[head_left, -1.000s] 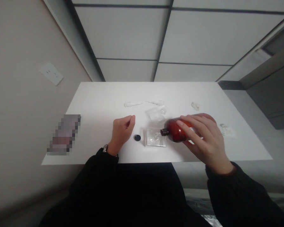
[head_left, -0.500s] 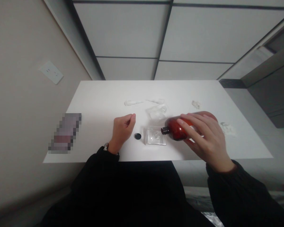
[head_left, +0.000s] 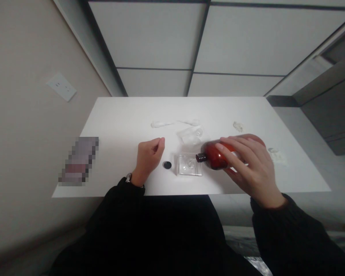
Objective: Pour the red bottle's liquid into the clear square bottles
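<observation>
My right hand (head_left: 251, 163) is wrapped round a brown bottle (head_left: 217, 155), which is tipped on its side with its uncapped neck pointing left. The bottle's mouth is over the right part of a clear square dish (head_left: 186, 170). Whether liquid is flowing from it I cannot make out. Left of the dish a small black cap (head_left: 167, 165) lies on the table. My left hand (head_left: 150, 155) is closed in a loose fist beside the cap, with nothing showing in it.
Behind the dish lies a clear plastic piece (head_left: 191, 136). Two white slender items (head_left: 162, 124) are farther back on the white table (head_left: 117, 115). Crumpled clear bits (head_left: 238, 126) lie at the right. A blurred-out flat object (head_left: 79, 161) is at the left, near the wall.
</observation>
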`<state>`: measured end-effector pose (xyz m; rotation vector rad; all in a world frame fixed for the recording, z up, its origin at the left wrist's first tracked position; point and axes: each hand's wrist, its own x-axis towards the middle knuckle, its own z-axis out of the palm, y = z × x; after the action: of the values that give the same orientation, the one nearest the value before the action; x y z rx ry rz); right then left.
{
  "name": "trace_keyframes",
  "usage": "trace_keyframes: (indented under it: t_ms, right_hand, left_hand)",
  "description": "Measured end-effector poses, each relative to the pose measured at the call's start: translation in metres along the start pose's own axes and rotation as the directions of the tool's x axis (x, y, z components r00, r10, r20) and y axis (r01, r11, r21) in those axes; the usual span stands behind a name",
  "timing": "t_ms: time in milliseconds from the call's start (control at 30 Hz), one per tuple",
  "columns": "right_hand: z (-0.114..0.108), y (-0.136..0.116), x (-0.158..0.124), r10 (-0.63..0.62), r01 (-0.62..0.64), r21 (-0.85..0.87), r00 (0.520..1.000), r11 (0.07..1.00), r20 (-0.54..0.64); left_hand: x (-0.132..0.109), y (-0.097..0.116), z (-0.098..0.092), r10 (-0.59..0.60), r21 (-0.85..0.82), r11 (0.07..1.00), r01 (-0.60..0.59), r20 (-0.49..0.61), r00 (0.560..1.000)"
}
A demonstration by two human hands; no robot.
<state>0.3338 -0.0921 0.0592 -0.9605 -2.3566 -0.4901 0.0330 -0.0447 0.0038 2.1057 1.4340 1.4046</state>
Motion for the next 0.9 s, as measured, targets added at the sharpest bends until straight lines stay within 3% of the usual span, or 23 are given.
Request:
trace_keyframes:
  t_ms: [900]
  right_hand:
    - [0.0004,-0.0001,-0.0012,0.009,-0.009,0.009,1.000,1.000,0.020]
  left_hand:
    - [0.0000,0.0012,-0.0006,-0.058,-0.005,0.998,0.058,0.019,0.998]
